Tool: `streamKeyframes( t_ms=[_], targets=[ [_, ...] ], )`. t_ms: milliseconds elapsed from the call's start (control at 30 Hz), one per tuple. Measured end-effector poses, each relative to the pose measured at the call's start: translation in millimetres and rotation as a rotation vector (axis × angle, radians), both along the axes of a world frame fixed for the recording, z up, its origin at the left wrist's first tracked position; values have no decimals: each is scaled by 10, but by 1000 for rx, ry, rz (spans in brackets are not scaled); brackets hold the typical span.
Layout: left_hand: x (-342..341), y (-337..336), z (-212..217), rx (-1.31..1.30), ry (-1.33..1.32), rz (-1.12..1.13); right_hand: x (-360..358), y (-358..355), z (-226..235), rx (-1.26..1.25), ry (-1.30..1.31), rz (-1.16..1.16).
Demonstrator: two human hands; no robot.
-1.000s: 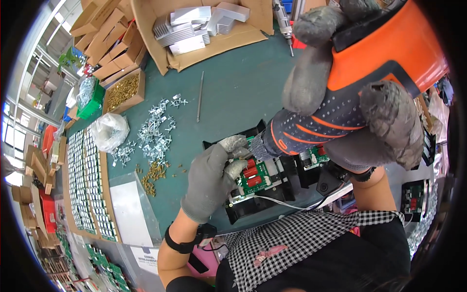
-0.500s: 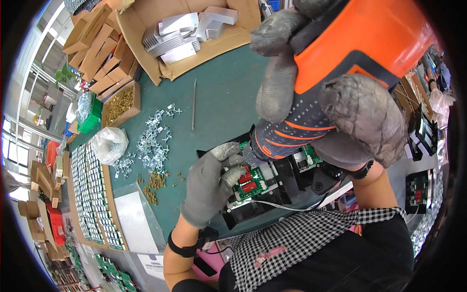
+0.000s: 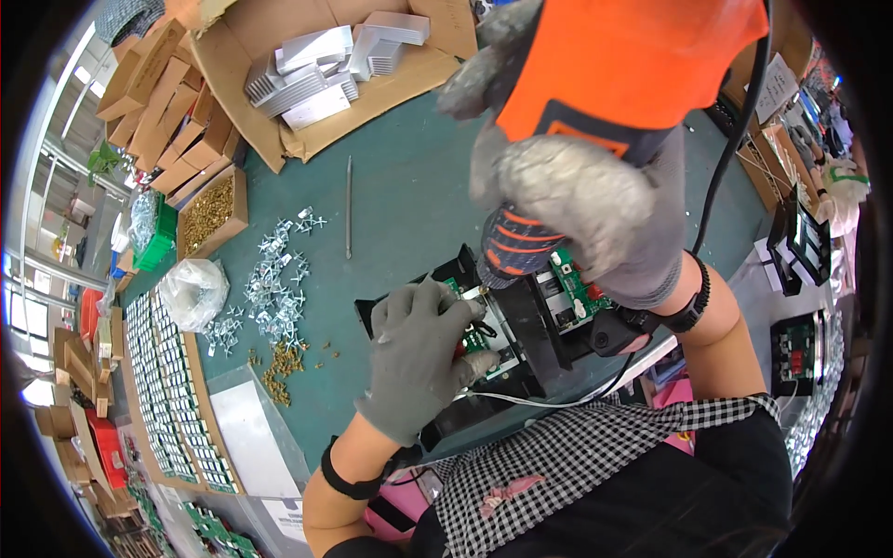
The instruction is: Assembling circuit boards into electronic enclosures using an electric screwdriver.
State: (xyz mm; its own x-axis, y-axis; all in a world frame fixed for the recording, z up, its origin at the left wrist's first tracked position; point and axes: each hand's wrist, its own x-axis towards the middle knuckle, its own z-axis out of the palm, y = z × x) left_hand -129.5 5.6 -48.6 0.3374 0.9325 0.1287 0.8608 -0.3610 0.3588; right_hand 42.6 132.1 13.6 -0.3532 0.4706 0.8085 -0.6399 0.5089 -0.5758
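My right hand (image 3: 595,205), in a worn grey glove, grips an orange and black power screwdriver (image 3: 595,70). Its dark nose points down beside a green circuit board (image 3: 476,342) in a black housing (image 3: 498,389); the bit's tip cannot be made out. My left hand (image 3: 414,349), also gloved, lies back-up over that board. Its thumb and forefinger are apart, around a small dark part on the board, and the other fingertips are partly hidden. Just right of it stands a second black housing (image 3: 555,339) with another green board (image 3: 572,284), below my right wrist.
Silver clips (image 3: 274,288) and brass screws (image 3: 282,372) lie loose left of my hands. A metal rod (image 3: 349,209) lies farther off. A carton (image 3: 270,139) of heat sinks stands at the back. A black cable (image 3: 735,139) hangs at right; rows of small boards (image 3: 167,381) line the left.
My left hand has moved right over the board, its fingers going from curled together to apart. The screwdriver's nose has lifted slightly and shifted right relative to the housings. The view has shifted a little.
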Motion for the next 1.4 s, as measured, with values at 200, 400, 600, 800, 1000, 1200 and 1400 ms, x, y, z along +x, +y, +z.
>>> streamKeyframes(
  t_ms=[200,400,600,800,1000,1200,1400],
  targets=[
    [98,-89,20,-37,10,69,-250,-188,4,-254,-19,-347],
    [55,-106,86,10,67,-21,-132,-185,-2,-136,-189,-368],
    [84,-116,50,-35,146,-39,-98,-260,80,-412,-284,-254],
    [139,-163,2,33,142,-28,-206,-224,22,-58,-149,-405],
    [96,-166,-178,3,60,-2,-231,-268,-20,19,-138,-486],
    [72,-184,27,108,5,14,-220,-300,38,-93,-383,-452],
    [-734,-557,-349,320,-330,638,-176,-350,55,-266,-435,-324]
  ],
)
